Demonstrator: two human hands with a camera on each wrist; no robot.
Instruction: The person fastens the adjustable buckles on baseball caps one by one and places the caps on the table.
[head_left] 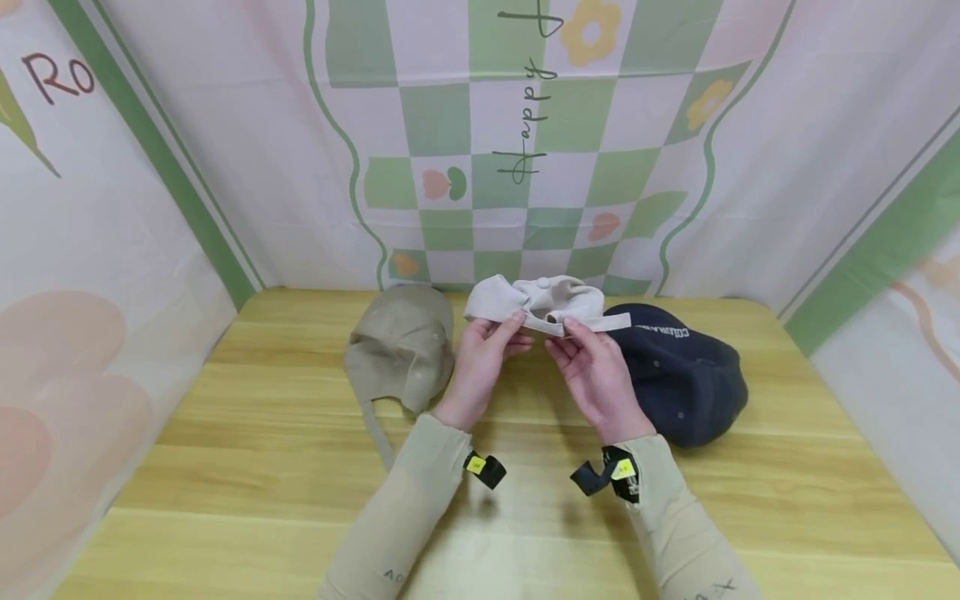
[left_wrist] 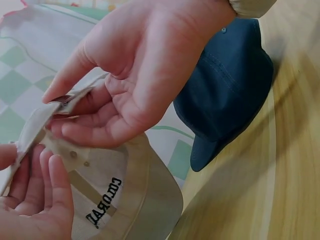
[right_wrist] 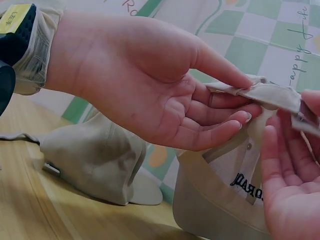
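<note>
Currently, L hand point(head_left: 483, 354) & R hand point(head_left: 600, 379) both pinch back strap point(head_left: 617, 322) of cream cap point(head_left: 542, 292); both grips narrow, thumbs on top. Cap is btwn khaki cap point(head_left: 401, 342) (L side) & navy cap point(head_left: 682, 383) (R side), nr far edge of wood table point(head_left: 262, 500). Cap-to-table contact: can't tell. Dark lettering point(left_wrist: 104, 202) noted inside crown, per L wrist view.

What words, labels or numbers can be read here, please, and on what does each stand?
"Happy": backdrop; the next word is unclear.
"Ro": left-hand curtain.
"COLORA…": dark cap; its ending is unclear.
"COLORAD…": inside of the light cap, reversed.
Too small or blurred to read: the yellow tags at both wrists and the marks on both sleeves.
</note>
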